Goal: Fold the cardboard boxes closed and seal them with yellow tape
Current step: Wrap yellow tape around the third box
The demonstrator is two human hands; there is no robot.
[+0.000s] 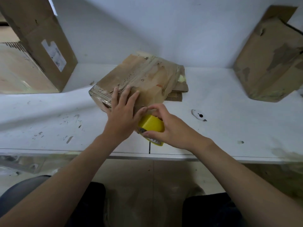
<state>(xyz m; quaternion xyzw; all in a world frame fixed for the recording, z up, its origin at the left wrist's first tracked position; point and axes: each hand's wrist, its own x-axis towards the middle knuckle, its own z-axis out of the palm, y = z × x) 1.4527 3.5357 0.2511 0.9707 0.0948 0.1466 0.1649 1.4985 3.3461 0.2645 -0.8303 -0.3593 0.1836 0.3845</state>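
A worn, closed cardboard box lies in the middle of the white table, its top covered in old clear tape. My left hand lies flat on the box's near end with straight, spread fingers pressing down. My right hand grips a roll of yellow tape at the box's near edge, thumb under the roll and fingers curled over it. The index fingertip touches the box beside my left hand.
A tall open cardboard box stands at the back left, and another worn box at the back right. A small white box cutter lies right of my hands. Flat cardboard scraps stick out from under the middle box.
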